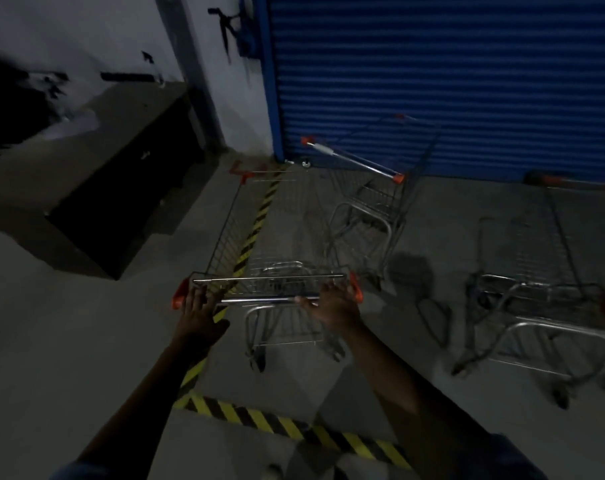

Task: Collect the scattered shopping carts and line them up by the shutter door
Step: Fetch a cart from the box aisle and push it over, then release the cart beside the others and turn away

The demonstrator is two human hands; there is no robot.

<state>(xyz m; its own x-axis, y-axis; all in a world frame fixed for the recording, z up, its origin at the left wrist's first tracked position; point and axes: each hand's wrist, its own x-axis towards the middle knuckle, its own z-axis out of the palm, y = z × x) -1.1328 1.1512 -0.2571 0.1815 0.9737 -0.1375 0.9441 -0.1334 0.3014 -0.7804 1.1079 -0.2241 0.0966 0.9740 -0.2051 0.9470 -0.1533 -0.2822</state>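
Note:
The scene is dim. A wire shopping cart [270, 237] with orange handle ends stands right in front of me, its nose toward the blue shutter door [467, 81]. My right hand [332, 304] is wrapped around the right part of its handle bar. My left hand [197, 308] lies on the left end of the bar with fingers spread. A second cart [367, 195] stands at an angle against the shutter. A third cart [536, 278] stands to the right, partly cut off by the frame edge.
A dark low block [121, 188] stands against the white wall at the left. Yellow-and-black floor tape [256, 216] runs under my cart toward the shutter's corner, and another strip [294, 427] crosses near my feet. Grey concrete floor lies between the carts.

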